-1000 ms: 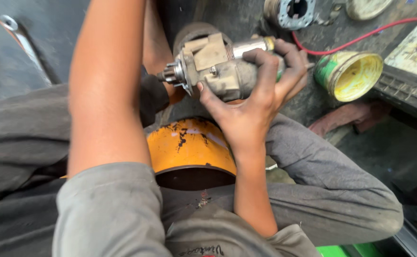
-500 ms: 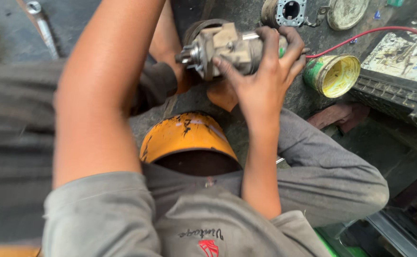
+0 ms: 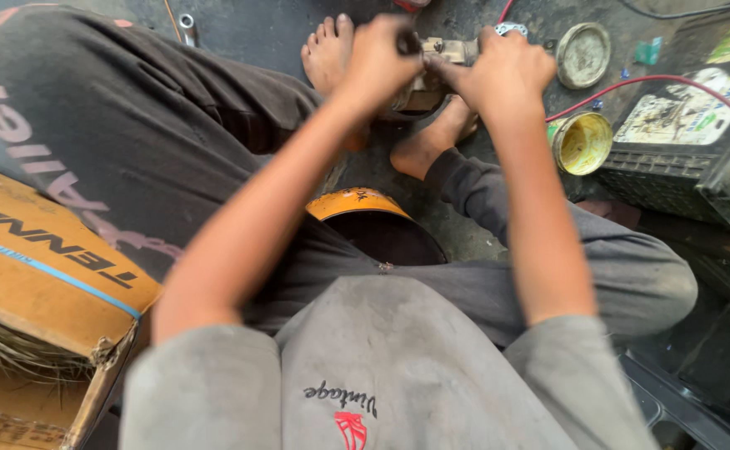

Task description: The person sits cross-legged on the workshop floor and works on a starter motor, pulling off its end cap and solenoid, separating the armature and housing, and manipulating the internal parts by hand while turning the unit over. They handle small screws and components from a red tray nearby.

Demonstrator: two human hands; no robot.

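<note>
A grimy metal motor part is held out in front of me over my bare feet. My left hand is closed around its left end. My right hand grips its right side, fingers curled over the top. Most of the part is hidden behind both hands. I sit on a round orange-rimmed seat that shows between my legs.
A yellow-lined tin stands right of my right forearm, a round lid beyond it. A car battery with a red cable sits far right. An open cardboard box lies at left, a wrench on the floor.
The view tilted down and both arms stretched forward. The part moved away from me, and my left hand, earlier only near it, now grips its left end.
</note>
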